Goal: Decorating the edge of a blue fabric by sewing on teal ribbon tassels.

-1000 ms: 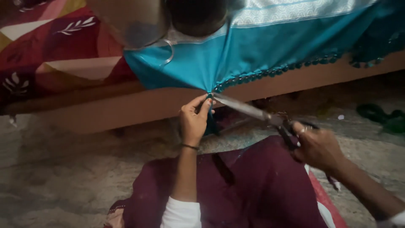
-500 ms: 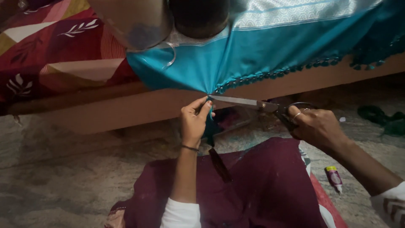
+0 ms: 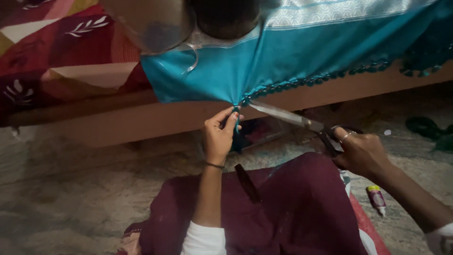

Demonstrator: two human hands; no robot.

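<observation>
The left hand (image 3: 218, 137) is raised in front of the wooden bed frame (image 3: 141, 120). Its fingers (image 3: 231, 120) are closed in a pinch on the lower corner of the teal satin cloth with beaded trim (image 3: 292, 56), at the point where the cloth gathers into a small tuft. The cloth hangs over the bed edge and spreads up and to the right; its beaded border runs along the lower hem towards the right.

The right hand (image 3: 361, 153) grips the dark handles of the long steel scissors (image 3: 292, 117); its fingers are closed through the handle loops. The blades point left, with the tip at the pinched corner, just beside the left fingertips. Whether the blades touch the cloth cannot be determined.

A red patterned bedspread (image 3: 56, 52) lies on the bed to the left of the teal cloth. A maroon garment (image 3: 283, 212) covers the person's lap below both hands. A small tube with a yellow and pink label (image 3: 376, 198) lies on the stone floor (image 3: 71, 189) near the right forearm
</observation>
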